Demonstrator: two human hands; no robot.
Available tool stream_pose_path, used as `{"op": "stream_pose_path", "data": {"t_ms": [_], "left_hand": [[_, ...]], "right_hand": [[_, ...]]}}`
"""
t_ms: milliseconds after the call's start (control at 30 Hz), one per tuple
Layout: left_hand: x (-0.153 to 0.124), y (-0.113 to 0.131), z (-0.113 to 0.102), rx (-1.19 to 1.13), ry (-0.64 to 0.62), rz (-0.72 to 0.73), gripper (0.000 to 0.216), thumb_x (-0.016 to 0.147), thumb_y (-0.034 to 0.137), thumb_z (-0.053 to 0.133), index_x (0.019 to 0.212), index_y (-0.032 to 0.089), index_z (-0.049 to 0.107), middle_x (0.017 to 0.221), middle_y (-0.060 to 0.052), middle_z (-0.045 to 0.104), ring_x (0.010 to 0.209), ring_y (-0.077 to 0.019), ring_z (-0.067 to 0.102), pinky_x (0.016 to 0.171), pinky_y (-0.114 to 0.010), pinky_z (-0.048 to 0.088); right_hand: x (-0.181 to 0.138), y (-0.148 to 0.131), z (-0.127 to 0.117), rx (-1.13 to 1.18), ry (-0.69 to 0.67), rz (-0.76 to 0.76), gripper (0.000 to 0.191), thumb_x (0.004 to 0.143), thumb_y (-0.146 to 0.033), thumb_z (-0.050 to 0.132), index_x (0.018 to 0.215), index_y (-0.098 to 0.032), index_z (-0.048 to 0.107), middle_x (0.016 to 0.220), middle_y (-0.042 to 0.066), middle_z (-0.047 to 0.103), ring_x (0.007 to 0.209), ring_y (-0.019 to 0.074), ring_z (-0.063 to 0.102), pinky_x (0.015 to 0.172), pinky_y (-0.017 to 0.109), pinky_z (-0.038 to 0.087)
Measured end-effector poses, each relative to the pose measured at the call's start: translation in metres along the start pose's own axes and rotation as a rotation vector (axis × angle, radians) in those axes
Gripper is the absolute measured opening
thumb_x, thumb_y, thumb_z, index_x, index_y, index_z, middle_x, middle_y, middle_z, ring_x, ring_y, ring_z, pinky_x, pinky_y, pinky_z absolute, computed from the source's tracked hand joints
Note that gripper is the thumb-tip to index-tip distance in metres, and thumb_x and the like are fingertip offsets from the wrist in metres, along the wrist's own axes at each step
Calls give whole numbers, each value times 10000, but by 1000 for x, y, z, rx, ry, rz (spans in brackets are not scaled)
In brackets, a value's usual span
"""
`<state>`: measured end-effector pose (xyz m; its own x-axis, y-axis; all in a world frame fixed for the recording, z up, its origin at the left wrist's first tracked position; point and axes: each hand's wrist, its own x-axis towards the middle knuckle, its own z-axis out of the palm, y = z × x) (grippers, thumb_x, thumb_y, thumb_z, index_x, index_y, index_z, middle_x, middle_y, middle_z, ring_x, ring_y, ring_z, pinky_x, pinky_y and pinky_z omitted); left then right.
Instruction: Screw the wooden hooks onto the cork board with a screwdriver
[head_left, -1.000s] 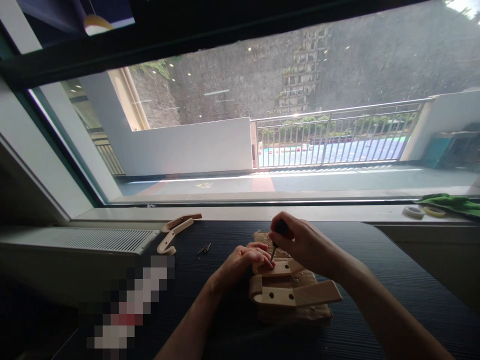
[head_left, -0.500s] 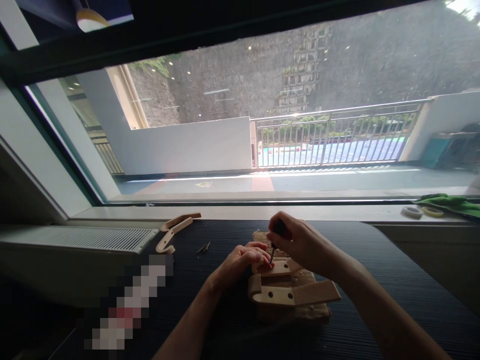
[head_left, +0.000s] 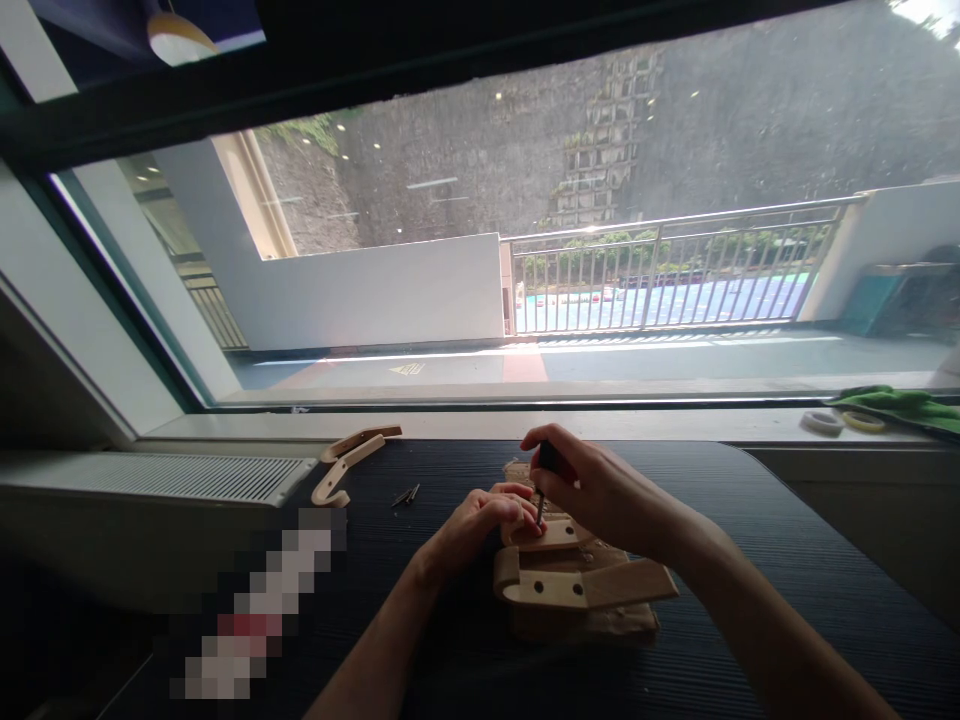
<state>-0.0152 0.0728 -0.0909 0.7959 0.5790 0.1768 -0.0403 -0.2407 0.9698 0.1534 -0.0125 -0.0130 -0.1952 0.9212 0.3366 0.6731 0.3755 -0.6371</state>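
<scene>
My right hand (head_left: 574,470) is closed round the dark handle of a screwdriver (head_left: 540,507), its shaft pointing down. The tip meets a pale wooden hook (head_left: 553,534) near one of its holes. Bent fingers of my left hand (head_left: 491,513) press on that hook's curved end, by the tip; they hide part of it. A second wooden hook (head_left: 559,589) with two dark holes lies in front, nearer me. Both hooks rest on a rough wooden board (head_left: 585,622) on the black table (head_left: 720,560).
Several screws (head_left: 407,495) lie on the table left of my hands. Two more wooden hooks (head_left: 358,462) sit at the back left, near a white vent grille (head_left: 225,475). On the right of the windowsill are two tape rolls (head_left: 823,424) and a green cloth (head_left: 900,405).
My right hand has turned and shifted slightly left with the screwdriver, whose handle is now more upright. My left hand stays on the hook.
</scene>
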Motion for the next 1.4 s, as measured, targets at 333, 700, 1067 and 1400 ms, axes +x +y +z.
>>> {"op": "stream_pose_path", "data": {"t_ms": [333,700,1067,1400], "left_hand": [[-1,1,0,-4,4,-8,322,783,263,424,696,143,710,860,-80,684,1163,-251,452,1017,-345,315],[2,-2,0,3,9,5,335,762,258,414,671,149,717,870,-78,693,1161,-248,449,1027,-342,309],[0,1,1,-4,2,10,333,771,272,416,695,141,713,847,-80,691,1144,-265,462,1011,-368,314],[0,0,1,-11,-1,-9,328,774,259,410,709,142,709,869,-77,685,1150,-248,460,1015,-348,317]], "right_hand": [[3,1,5,-199,134,2,211,864,-326,496,1045,-218,518,673,-12,582,552,118,489,494,224,344],[3,3,-1,-183,148,-27,222,865,-315,502,1069,-233,534,743,-1,614,606,125,525,546,238,391],[2,-1,1,-174,135,-61,298,862,-248,470,1155,-244,524,730,1,635,603,127,561,559,239,407],[2,-1,2,-204,146,-14,315,852,-310,512,1159,-241,496,694,-17,619,572,123,547,536,239,385]]}}
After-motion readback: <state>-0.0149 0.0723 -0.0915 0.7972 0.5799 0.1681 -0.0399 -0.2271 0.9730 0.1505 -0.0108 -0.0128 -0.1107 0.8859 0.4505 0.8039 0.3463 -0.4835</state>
